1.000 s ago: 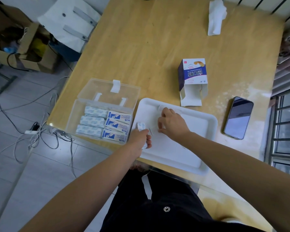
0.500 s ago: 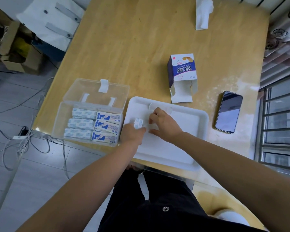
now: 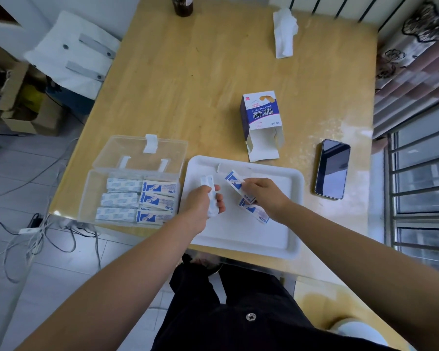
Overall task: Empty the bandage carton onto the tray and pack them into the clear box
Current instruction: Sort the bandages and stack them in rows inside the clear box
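Note:
The white tray (image 3: pixel 271 239) lies at the table's near edge. Over its left part my left hand (image 3: pixel 204 202) grips a small stack of wrapped bandages (image 3: pixel 211 196), held upright. My right hand (image 3: pixel 266 196) pinches a blue-and-white bandage strip (image 3: pixel 235 182) above the tray; another strip (image 3: pixel 255 214) lies on the tray just below that hand. The clear box (image 3: pixel 134 183) stands open left of the tray, with two columns of bandages (image 3: pixel 140 198) stacked inside. The empty bandage carton (image 3: pixel 261 120) lies on its side behind the tray, open end toward me.
A black phone (image 3: pixel 332 168) lies right of the tray. A crumpled tissue (image 3: pixel 284 31) and a dark bottle (image 3: pixel 183 5) sit at the table's far side. Cardboard boxes (image 3: pixel 18 105) and cables (image 3: pixel 36 231) are on the floor to the left.
My right hand has lifted a bandage strip off the tray and another strip now shows beneath it. My left hand has kept its stack. The view has shifted.

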`<state>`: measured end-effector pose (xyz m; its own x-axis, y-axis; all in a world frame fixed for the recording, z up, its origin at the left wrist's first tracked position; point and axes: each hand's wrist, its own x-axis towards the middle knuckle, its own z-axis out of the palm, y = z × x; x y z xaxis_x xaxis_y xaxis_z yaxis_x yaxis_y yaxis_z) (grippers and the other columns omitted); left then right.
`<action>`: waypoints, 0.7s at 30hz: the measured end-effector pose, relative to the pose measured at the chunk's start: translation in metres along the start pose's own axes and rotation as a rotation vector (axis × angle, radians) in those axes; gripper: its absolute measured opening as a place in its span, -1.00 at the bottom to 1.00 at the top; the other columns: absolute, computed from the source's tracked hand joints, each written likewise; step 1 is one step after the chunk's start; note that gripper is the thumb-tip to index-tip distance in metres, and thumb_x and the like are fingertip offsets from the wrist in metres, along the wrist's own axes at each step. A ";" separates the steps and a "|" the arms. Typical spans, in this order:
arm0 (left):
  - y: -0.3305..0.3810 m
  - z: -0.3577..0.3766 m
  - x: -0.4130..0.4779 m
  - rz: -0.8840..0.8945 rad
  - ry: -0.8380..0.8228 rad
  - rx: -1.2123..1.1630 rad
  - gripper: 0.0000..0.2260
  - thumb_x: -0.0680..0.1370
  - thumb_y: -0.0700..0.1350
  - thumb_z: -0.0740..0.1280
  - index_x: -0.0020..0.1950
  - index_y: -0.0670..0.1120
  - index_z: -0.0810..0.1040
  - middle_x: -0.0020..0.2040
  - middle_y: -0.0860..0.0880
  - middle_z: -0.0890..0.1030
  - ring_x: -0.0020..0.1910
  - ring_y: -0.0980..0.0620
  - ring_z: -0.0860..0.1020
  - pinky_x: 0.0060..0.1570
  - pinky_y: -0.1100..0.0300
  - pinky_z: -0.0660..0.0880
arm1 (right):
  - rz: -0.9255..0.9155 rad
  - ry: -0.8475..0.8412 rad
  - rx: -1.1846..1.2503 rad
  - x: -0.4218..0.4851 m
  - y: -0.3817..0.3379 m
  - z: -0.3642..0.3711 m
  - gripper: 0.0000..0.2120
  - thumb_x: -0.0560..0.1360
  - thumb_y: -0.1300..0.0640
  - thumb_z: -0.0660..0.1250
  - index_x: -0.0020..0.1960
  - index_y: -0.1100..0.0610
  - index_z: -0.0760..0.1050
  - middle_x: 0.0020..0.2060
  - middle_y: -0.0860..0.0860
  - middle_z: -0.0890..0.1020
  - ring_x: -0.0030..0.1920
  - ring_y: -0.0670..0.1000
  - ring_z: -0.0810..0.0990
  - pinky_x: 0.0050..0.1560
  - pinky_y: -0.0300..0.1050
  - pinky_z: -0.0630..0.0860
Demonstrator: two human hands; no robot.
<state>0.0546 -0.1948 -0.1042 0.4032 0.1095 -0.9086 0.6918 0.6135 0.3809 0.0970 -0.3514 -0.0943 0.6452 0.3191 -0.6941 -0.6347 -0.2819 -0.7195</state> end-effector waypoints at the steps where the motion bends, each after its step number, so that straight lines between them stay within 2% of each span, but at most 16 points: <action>1: -0.002 0.002 0.000 0.011 0.004 0.025 -0.71 0.65 -0.17 0.00 -0.15 -0.17 0.44 -0.31 -0.12 0.39 -0.37 -0.04 0.34 -0.31 0.13 0.35 | 0.012 0.019 0.043 -0.002 0.002 -0.001 -0.78 0.60 0.22 0.23 -0.14 0.15 0.60 -0.23 0.07 0.63 -0.28 0.01 0.59 -0.21 -0.16 0.57; 3: -0.007 0.005 0.001 0.016 0.018 0.071 -0.71 0.65 -0.20 0.00 -0.15 -0.18 0.44 -0.30 -0.14 0.40 -0.37 -0.05 0.35 -0.31 0.12 0.37 | 0.018 0.096 0.030 -0.003 0.007 -0.003 -0.81 0.58 0.23 0.27 -0.16 0.13 0.61 -0.20 0.10 0.63 -0.30 -0.01 0.59 -0.25 -0.23 0.56; 5: -0.009 0.006 0.002 0.008 0.028 0.104 -0.73 0.64 -0.22 -0.03 -0.15 -0.17 0.41 -0.33 -0.12 0.36 -0.41 -0.02 0.29 -0.34 0.14 0.29 | 0.009 0.202 -0.156 -0.002 0.012 -0.010 -0.87 0.55 0.20 0.32 -0.15 0.12 0.61 -0.21 0.04 0.63 -0.31 -0.06 0.57 -0.36 -0.34 0.47; 7: -0.012 0.006 0.001 -0.012 0.028 0.131 -0.73 0.64 -0.22 -0.04 -0.14 -0.17 0.39 -0.35 -0.11 0.34 -0.42 0.00 0.25 -0.35 0.16 0.24 | 0.014 0.272 -0.371 -0.002 0.020 -0.017 -0.94 0.51 0.17 0.36 -0.12 0.11 0.61 -0.24 -0.02 0.62 -0.29 -0.06 0.56 -0.42 -0.36 0.40; 10: -0.016 0.005 0.000 -0.048 0.033 0.158 -0.73 0.64 -0.22 -0.04 -0.14 -0.17 0.38 -0.36 -0.11 0.33 -0.43 0.01 0.25 -0.35 0.17 0.23 | 0.000 0.272 -0.648 -0.010 0.032 -0.022 -0.94 0.46 0.16 0.38 -0.14 0.15 0.57 -0.26 0.00 0.62 -0.25 0.01 0.59 -0.37 -0.19 0.50; 12: -0.017 0.004 0.002 -0.048 0.032 0.178 -0.75 0.63 -0.23 -0.03 -0.14 -0.16 0.39 -0.36 -0.11 0.34 -0.44 0.01 0.25 -0.36 0.18 0.24 | -0.074 0.289 -0.823 -0.013 0.036 -0.022 -0.96 0.43 0.18 0.36 -0.16 0.16 0.54 -0.25 0.03 0.61 -0.22 0.06 0.59 -0.24 -0.03 0.56; 15: -0.014 0.002 0.008 -0.010 0.034 0.215 -0.78 0.62 -0.24 0.02 -0.13 -0.15 0.40 -0.36 -0.10 0.35 -0.47 0.00 0.26 -0.42 0.21 0.27 | -0.224 0.356 -0.975 -0.007 0.028 -0.023 -0.87 0.44 0.10 0.37 -0.08 0.14 0.53 -0.15 0.01 0.55 -0.12 0.03 0.52 -0.14 -0.05 0.52; 17: -0.009 0.003 0.012 0.023 0.035 0.219 -0.81 0.63 -0.23 0.05 -0.11 -0.13 0.40 -0.35 -0.09 0.35 -0.48 0.01 0.26 -0.44 0.22 0.29 | -0.205 0.383 -0.884 0.000 0.015 -0.021 -0.82 0.47 0.01 0.38 0.01 0.06 0.51 -0.14 -0.03 0.54 -0.12 -0.02 0.51 -0.12 -0.11 0.49; 19: -0.003 0.004 0.013 0.054 0.042 0.200 -0.83 0.63 -0.24 0.07 -0.10 -0.11 0.40 -0.35 -0.09 0.35 -0.46 0.00 0.26 -0.41 0.22 0.28 | -0.071 0.403 -0.612 0.010 0.006 -0.017 -0.79 0.48 -0.03 0.40 0.06 -0.01 0.47 -0.17 -0.04 0.56 -0.15 -0.01 0.55 -0.10 -0.10 0.52; 21: 0.004 0.006 0.017 0.087 0.051 0.189 -0.82 0.62 -0.27 0.07 -0.10 -0.08 0.38 -0.36 -0.10 0.34 -0.45 0.01 0.26 -0.39 0.23 0.26 | 0.036 0.440 -0.316 0.021 0.004 -0.010 -0.72 0.44 -0.01 0.44 0.07 0.10 0.53 -0.19 -0.01 0.60 -0.19 0.01 0.59 -0.09 -0.05 0.58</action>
<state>0.0675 -0.1951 -0.1175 0.4388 0.1975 -0.8766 0.7577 0.4431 0.4791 0.1126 -0.3547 -0.1118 0.7855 -0.0854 -0.6129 -0.5447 -0.5656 -0.6192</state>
